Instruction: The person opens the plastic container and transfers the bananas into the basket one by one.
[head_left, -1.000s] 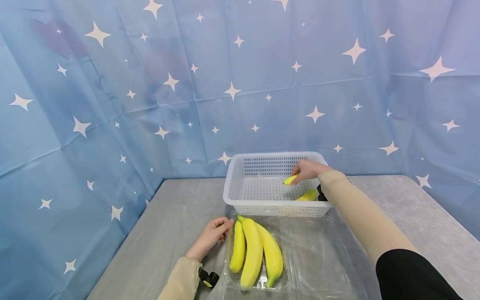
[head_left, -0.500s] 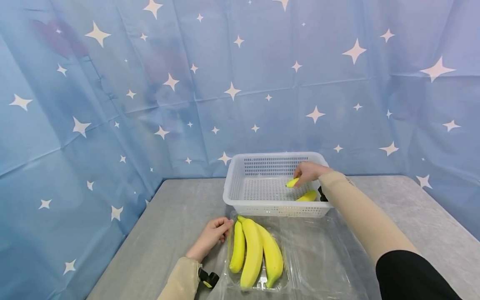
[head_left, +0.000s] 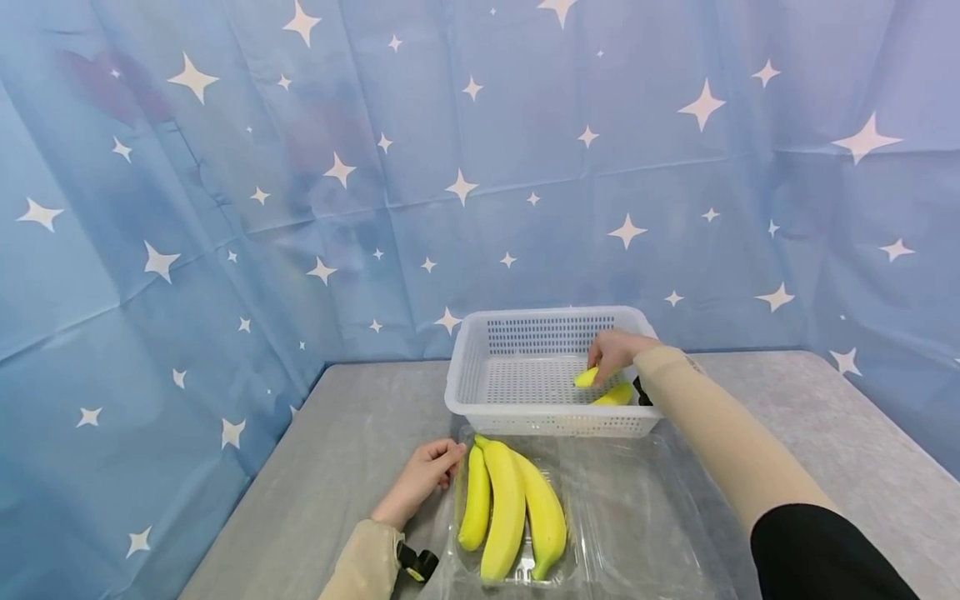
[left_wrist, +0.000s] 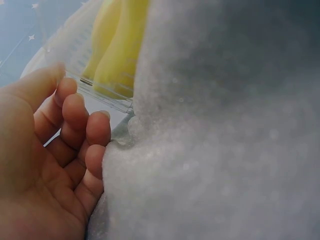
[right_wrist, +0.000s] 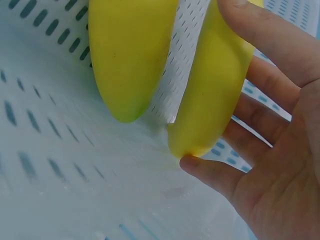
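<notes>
My right hand reaches into the white slotted basket and grips a small banana between thumb and fingers, low over the basket's floor. Beside it in the basket lies another banana, its tip toward the near wall. My left hand is at the left edge of a clear plastic clamshell box, thumb and curled fingers pinching its rim. In the box's left half rest a slim banana, a large middle banana and a curved banana on the right.
The clamshell's other half lies spread flat to the right. Behind it, the basket stands toward the back of the grey table. A blue curtain with white stars hangs behind and to the left.
My right hand has lowered the banana and brought it slightly nearer, closer to the other one in the basket. My left hand stays at the box's edge.
</notes>
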